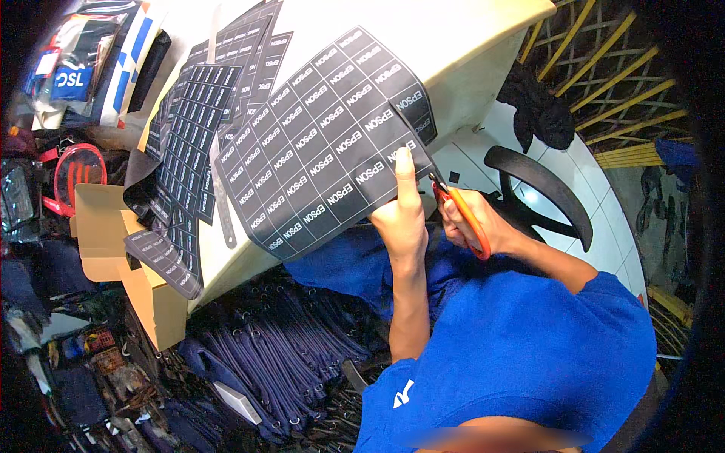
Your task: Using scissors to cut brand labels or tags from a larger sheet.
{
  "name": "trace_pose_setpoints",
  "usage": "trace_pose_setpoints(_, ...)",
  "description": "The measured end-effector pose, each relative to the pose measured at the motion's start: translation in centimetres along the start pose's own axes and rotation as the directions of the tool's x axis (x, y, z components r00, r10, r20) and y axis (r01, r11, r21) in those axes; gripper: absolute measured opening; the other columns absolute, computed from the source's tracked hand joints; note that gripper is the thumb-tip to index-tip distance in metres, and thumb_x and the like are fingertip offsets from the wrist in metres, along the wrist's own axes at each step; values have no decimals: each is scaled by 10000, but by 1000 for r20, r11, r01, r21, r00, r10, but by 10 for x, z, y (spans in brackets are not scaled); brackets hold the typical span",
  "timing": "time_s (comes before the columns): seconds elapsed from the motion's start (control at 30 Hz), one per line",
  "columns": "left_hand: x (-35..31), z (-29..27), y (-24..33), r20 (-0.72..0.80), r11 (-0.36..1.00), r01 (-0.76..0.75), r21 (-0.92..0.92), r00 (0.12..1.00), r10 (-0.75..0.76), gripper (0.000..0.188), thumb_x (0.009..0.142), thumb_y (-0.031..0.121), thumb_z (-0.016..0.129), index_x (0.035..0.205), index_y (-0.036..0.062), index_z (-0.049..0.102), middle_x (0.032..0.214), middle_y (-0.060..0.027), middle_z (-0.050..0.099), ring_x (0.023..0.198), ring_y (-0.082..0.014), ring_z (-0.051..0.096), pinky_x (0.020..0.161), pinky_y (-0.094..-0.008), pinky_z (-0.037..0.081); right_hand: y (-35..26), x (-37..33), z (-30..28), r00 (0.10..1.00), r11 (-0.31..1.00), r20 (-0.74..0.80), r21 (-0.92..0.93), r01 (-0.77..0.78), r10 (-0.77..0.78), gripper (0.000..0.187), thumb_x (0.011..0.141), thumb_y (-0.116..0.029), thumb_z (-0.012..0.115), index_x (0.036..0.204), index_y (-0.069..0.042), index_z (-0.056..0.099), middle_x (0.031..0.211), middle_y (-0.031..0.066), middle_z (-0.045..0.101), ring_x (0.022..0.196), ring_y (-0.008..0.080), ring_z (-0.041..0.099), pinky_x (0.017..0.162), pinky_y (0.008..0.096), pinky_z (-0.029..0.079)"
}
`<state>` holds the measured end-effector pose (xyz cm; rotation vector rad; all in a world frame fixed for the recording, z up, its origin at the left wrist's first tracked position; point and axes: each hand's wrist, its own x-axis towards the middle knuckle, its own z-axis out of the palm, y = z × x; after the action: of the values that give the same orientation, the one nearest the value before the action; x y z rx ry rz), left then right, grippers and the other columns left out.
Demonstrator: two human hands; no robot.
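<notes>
A black sheet printed with a grid of white lettering hangs partly over the near edge of a pale table. My left hand grips its near right edge, thumb lying on top and the other fingers hidden beneath. Right beside it, my right hand is closed around orange-handled scissors. The blades are mostly hidden, but they point toward the sheet's right edge, close to a cut line. More printed black pieces lie overlapped on the left of the table, with a long metal ruler between them and the sheet.
The pale table has its edge running down to the left. An open cardboard box stands below its left corner. Bundled navy straps with metal rings lie under it. On the right are a black curved chair part and a white tiled floor.
</notes>
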<state>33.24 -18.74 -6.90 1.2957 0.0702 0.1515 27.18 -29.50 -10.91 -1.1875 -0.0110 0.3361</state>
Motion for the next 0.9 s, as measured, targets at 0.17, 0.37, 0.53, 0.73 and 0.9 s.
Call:
trace_pose_setpoints(0.17, 2, -4, 3, -28, 994, 74, 74, 997, -73, 285, 886, 160, 637, 1098, -15, 561, 1029, -69, 602, 872, -136, 569, 782, -276, 456, 2, -2, -3, 999, 999, -12, 5, -36, 36, 368, 944, -447, 479, 833, -105, 400, 559, -83, 284, 436, 19, 290, 392, 207, 227)
trace_pose_setpoints(0.37, 12, -10, -3, -140, 993, 7, -121, 990, -24, 262, 914, 134, 595, 1143, 24, 534, 1091, -66, 587, 909, -126, 584, 791, -277, 508, -8, -1, 3, 999, 999, 25, 5, -36, 36, 338, 959, -409, 467, 844, -101, 390, 612, -71, 300, 472, 22, 291, 412, 201, 246)
trace_pose_setpoints(0.53, 9, -5, -4, -153, 988, -64, -142, 987, 42, 282, 900, 89, 603, 1158, 10, 526, 1126, -90, 581, 948, -143, 587, 815, -291, 515, -6, 0, 3, 997, 1000, 73, -2, -28, 28, 339, 969, -415, 410, 907, -83, 383, 643, -47, 311, 524, 44, 300, 458, 206, 275)
trace_pose_setpoints(0.73, 6, -7, 0, -134, 988, 2, -155, 991, -23, 339, 894, 58, 604, 1204, -11, 486, 1154, -90, 560, 991, -151, 561, 878, -294, 463, 1, 6, 1, 998, 998, 64, -54, 25, -22, 378, 960, -459, 401, 984, -82, 380, 705, -38, 324, 590, 57, 311, 506, 210, 298)
trace_pose_setpoints(0.9, 5, -11, 1, -116, 980, -18, -198, 993, -5, 354, 895, 49, 600, 1219, -7, 469, 1149, -86, 558, 986, -143, 561, 875, -286, 466, -7, 13, 4, 994, 998, 97, -37, 59, -55, 374, 957, -454, 424, 966, -83, 376, 696, -39, 344, 571, 55, 319, 491, 217, 309)
